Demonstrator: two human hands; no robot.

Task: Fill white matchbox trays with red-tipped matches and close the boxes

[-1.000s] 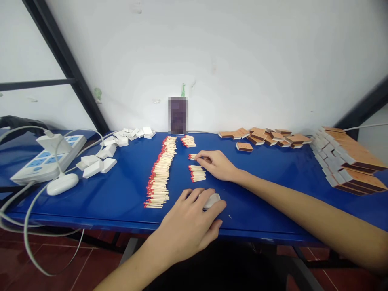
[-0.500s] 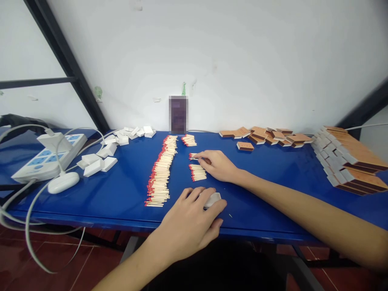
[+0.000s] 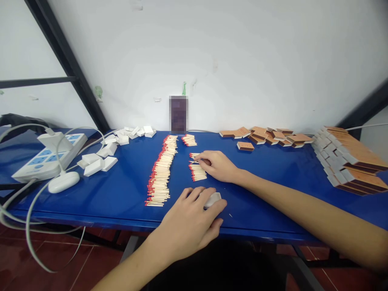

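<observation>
My left hand [image 3: 189,220] rests near the front edge of the blue table [image 3: 127,194], its fingers curled over a small white matchbox tray [image 3: 212,199]. My right hand [image 3: 216,165] reaches further back with its fingertips pinched on a few red-tipped matches [image 3: 194,157]. Just below that hand lies a small bunch of matches [image 3: 197,173]. A long row of matches [image 3: 161,171] runs front to back on the left of both hands. Another small bunch [image 3: 189,140] lies near the wall.
White inner trays [image 3: 104,155] are scattered at the back left, beside a power strip [image 3: 48,155] with cables and a white adapter [image 3: 63,182]. Brown matchbox sleeves [image 3: 266,136] lie at the back right, with stacked boxes [image 3: 348,161] at the far right. A dark blurred object [image 3: 178,114] leans on the wall.
My right hand's fingertips have shifted slightly over the matches. My left hand has stayed on the white tray.
</observation>
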